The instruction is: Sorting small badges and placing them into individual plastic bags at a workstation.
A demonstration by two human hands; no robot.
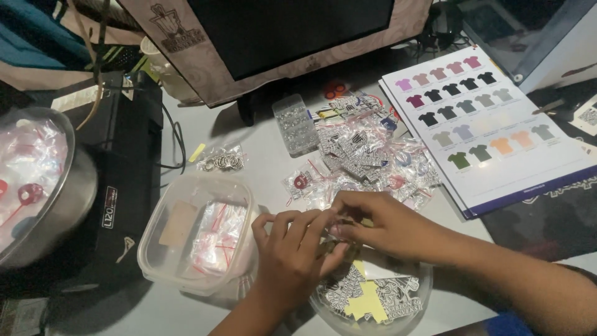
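My left hand (292, 255) and my right hand (373, 221) meet above a round clear bowl (423, 292) of printed black-and-white cut-out pieces and yellow backing scraps. Both pinch a small dark piece (336, 246) between their fingertips; it is mostly hidden by the fingers. To the left of my left hand sits a clear plastic tub (186, 186) with small zip bags inside. Beyond my hands lies a heap of small clear bags (367, 162) holding keychain-like pieces.
A steel bowl (74, 205) of bagged items sits at far left beside a black box (124, 174). A printed chart of coloured shirts (497, 137) lies at right. A monitor (280, 37), a small clear parts box (295, 124) and a bag of metal rings (224, 162) stand behind.
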